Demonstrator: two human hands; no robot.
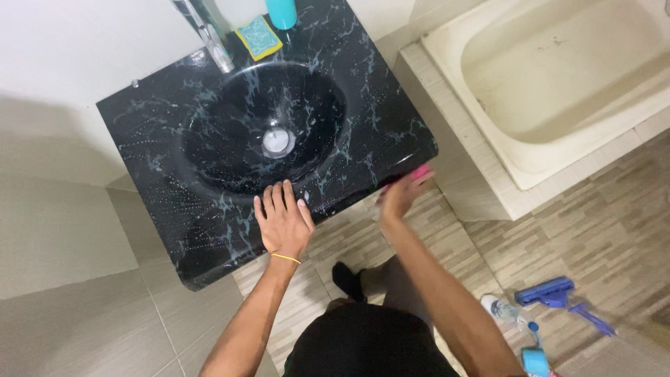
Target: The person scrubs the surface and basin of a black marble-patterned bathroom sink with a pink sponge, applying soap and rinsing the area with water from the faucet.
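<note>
left hand [283,218] lies flat, fingers spread, on front rim of black marbled sink [139,132]. right hand [401,194], blurred, grips a pink thing [421,172] at sink's front right edge. yellow-blue sponge [259,37] by faucet [207,31] at back.

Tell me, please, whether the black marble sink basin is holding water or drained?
Drained. The sink basin shows its marbled bottom and silver drain plainly, with only droplets on the surface. The left hand lies flat on its front rim.
</note>
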